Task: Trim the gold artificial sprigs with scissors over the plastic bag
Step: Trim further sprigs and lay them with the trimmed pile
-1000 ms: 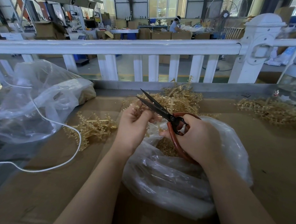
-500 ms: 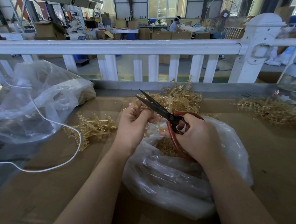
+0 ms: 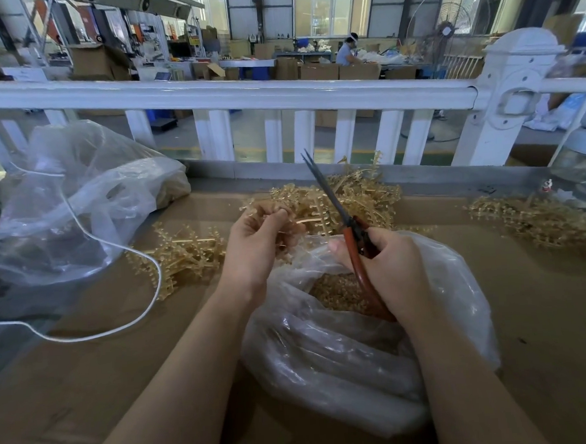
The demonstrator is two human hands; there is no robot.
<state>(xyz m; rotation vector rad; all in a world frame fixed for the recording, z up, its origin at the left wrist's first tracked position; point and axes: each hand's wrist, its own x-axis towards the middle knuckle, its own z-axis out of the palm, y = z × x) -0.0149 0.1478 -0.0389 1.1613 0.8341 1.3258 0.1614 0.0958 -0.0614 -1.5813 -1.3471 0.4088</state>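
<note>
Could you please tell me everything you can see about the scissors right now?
The scissors have long, narrow dark blades, nearly closed, pointing up and away toward the white railing, and red-orange loop handles. The right hand grips the handles above the open plastic bag. The blades cross in front of the gold sprig pile.

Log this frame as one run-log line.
left hand: pinching gold sprig | right hand: gripping scissors, blades closed | plastic bag: open below, trimmings inside

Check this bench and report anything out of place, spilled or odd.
Nothing looks spilled or damaged. The only stray item is a white cord looping across the cardboard and over some gold sprigs, near the left hand. It could snag while trimming.
</note>
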